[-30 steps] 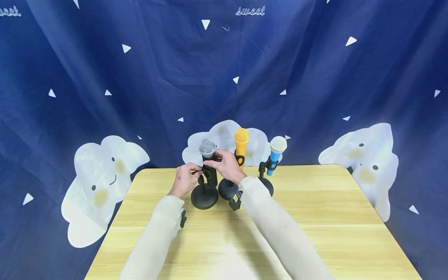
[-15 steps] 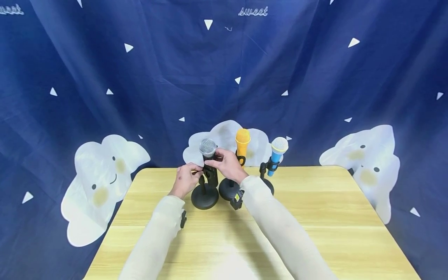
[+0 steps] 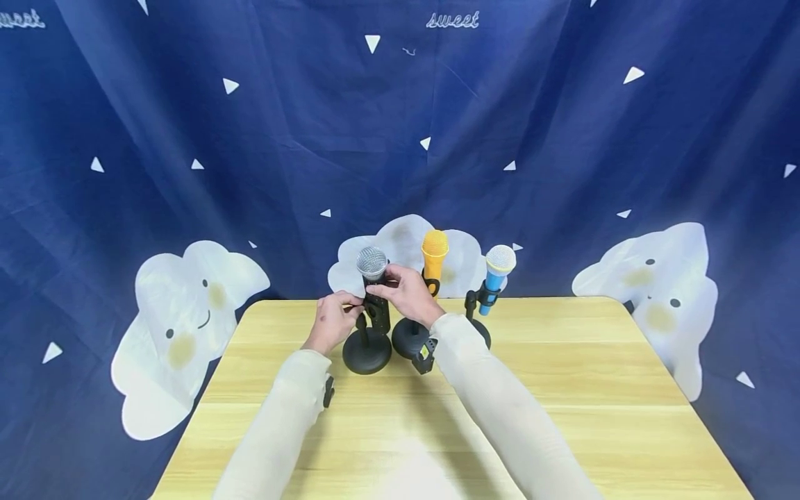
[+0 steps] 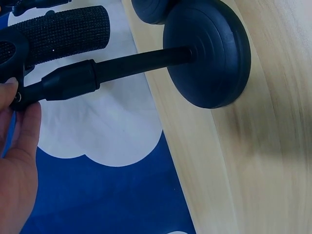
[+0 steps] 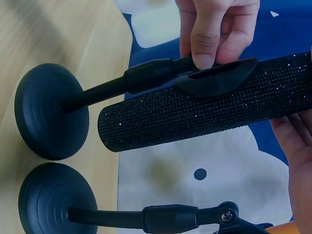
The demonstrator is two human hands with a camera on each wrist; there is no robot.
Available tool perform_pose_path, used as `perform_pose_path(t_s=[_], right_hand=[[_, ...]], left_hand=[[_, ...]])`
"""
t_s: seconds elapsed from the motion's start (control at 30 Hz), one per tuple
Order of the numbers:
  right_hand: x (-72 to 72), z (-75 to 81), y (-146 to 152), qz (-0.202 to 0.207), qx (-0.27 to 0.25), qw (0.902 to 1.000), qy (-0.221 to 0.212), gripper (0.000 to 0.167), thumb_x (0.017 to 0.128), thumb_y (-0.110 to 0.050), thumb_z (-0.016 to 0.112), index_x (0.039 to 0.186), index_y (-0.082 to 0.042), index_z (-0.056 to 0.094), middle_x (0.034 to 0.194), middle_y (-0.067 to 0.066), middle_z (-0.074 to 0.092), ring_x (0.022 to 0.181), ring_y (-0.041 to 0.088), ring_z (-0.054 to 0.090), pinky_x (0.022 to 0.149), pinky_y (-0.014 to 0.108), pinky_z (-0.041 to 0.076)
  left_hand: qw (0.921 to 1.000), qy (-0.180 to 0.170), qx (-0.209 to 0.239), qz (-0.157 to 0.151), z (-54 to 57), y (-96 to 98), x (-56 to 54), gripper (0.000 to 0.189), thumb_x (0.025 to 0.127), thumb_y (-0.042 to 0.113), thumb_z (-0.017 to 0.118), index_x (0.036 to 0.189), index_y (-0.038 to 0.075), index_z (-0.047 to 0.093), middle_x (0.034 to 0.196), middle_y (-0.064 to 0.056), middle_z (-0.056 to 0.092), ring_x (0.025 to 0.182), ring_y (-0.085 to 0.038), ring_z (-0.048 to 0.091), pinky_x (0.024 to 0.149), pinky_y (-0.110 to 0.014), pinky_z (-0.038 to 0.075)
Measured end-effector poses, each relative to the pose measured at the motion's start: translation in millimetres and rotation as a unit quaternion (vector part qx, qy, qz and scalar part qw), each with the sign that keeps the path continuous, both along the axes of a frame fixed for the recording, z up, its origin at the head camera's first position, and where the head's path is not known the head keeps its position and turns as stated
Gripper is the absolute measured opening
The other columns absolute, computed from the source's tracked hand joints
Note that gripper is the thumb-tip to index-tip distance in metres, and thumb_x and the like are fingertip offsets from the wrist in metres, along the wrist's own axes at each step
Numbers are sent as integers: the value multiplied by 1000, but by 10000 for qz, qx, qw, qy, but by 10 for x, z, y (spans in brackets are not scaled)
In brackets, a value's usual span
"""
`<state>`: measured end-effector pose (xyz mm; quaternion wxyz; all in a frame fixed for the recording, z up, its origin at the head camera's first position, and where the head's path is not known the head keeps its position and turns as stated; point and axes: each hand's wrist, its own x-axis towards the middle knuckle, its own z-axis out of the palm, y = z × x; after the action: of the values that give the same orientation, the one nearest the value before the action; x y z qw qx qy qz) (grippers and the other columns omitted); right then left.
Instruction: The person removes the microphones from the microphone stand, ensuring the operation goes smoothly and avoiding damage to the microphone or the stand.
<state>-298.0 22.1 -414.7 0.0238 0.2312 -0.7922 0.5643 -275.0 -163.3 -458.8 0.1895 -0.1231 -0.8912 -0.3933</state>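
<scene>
A black microphone with a silver mesh head and a sparkly, textured body sits in the clip of a black desk stand. Thumb and fingers of my left hand pinch the stand's joint, just under the clip. On the other side, my right hand holds the microphone's upper body below the mesh; the right wrist view cuts off part of this grip. The lower end of the microphone hangs free beside the stand's pole.
Just right stands a yellow microphone on its own black stand, partly behind my right hand. Beyond it, a blue microphone with a white head leans in a third stand. A dark blue curtain hangs behind the wooden table.
Both hands keep their places on the microphone and its stand. Only the head view has shifted very slightly.
</scene>
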Motion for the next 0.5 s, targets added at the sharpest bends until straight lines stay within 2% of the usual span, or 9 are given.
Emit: perform_pose_path(t_s=[0.5], right_hand=[[-11,35,7,37,6,10000,-19,27,88,-17,79,109,-3,70,108,9,73,103,20,70,87,28,56]], left_hand=[[10000,89,19,9,-9,0,7,6,82,-4,75,83,2,78,88,-9,75,89,-29,70,86,-45,52]])
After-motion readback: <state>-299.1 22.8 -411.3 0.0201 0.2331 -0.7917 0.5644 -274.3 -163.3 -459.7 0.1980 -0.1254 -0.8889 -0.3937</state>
